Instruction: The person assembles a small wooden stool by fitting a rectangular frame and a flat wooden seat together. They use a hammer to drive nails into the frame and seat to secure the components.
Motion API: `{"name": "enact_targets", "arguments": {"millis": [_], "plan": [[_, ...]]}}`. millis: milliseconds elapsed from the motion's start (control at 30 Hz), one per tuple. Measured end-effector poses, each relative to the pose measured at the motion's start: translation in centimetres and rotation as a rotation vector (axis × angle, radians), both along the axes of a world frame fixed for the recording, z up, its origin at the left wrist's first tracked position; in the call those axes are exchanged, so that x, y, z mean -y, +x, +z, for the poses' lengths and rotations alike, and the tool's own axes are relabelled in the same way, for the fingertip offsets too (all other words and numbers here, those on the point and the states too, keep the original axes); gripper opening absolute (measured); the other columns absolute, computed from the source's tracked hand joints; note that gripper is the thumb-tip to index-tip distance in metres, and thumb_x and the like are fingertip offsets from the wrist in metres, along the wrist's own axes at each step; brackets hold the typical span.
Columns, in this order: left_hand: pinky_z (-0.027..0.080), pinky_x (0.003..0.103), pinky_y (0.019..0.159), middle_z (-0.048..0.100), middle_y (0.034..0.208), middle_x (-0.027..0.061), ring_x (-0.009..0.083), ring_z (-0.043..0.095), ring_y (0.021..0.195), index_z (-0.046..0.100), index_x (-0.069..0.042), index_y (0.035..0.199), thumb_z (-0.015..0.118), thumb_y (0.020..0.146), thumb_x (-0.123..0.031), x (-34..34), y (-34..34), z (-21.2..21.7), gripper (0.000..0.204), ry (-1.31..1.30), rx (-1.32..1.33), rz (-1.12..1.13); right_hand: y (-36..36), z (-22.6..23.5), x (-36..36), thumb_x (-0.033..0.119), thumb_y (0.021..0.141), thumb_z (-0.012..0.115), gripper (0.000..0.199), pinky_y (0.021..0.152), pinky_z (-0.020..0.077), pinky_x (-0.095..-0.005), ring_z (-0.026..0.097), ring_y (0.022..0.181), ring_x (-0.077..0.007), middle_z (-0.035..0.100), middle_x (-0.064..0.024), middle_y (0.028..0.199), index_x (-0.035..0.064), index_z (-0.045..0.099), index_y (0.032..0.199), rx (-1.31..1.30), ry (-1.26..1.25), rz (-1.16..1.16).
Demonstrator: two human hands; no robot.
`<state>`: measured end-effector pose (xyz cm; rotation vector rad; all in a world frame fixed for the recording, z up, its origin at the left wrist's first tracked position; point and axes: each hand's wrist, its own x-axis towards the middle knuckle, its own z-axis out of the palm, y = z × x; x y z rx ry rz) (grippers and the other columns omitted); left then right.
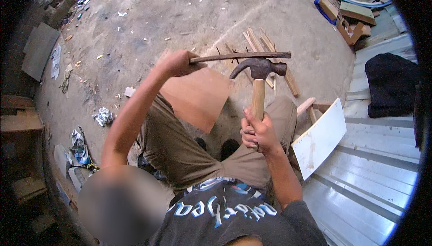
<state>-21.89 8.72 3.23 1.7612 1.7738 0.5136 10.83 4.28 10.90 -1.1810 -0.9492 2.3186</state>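
My left hand (179,64) is closed round one end of a narrow wooden strip (265,55), held out level in front of me. Dark thin nails (218,50) stick out of the strip near its middle. In my right hand (259,132) is a claw hammer (258,95), gripped low on its wooden handle. Its dark head is upright just below the strip's far end; whether the two touch, I cannot tell. A thin brown board (198,95) lies by my knees, under the left hand. Beside my right knee leans a white board (318,139) with wooden pieces behind it.
Several loose wood sticks (288,77) lie on the ground ahead. Corrugated metal sheeting (373,156) runs along my right, with a black cloth (390,84) on it. Scrap wood (357,13) is piled at the far right. Crumpled foil wrappers (104,116) litter the left side.
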Motion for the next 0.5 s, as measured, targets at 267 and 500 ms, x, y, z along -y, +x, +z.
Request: {"name": "enact_targets", "arguments": {"millis": [267,500], "plan": [[0.044,0.042,0.059,0.059,0.06,0.0135,0.0254,0.057,0.055,0.071,-0.009,0.084,0.074,0.076,-0.056,2.0,8.8,7.5,0.047,-0.069,-0.476,0.069,0.5,-1.4,-3.1,0.034,0.094,0.062,0.038,0.031,0.0274,-0.0232,0.033,0.035,-0.0053,0.037,0.0037,0.055,0.0068,0.046,0.074,0.006,0.17,-0.081],[0.045,0.042,0.058,0.063,0.068,0.0153,0.0278,0.056,0.058,0.07,-0.006,0.086,0.073,0.082,-0.037,-0.8,-0.4,2.0,0.032,-0.075,-0.079,-0.032,2.0,0.5,-0.2,0.027,0.097,0.059,0.023,0.029,0.0262,-0.0233,0.03,0.035,-0.0047,0.034,0.0041,0.056,0.0093,0.045,0.092,-0.055,-0.039,0.03]]}}
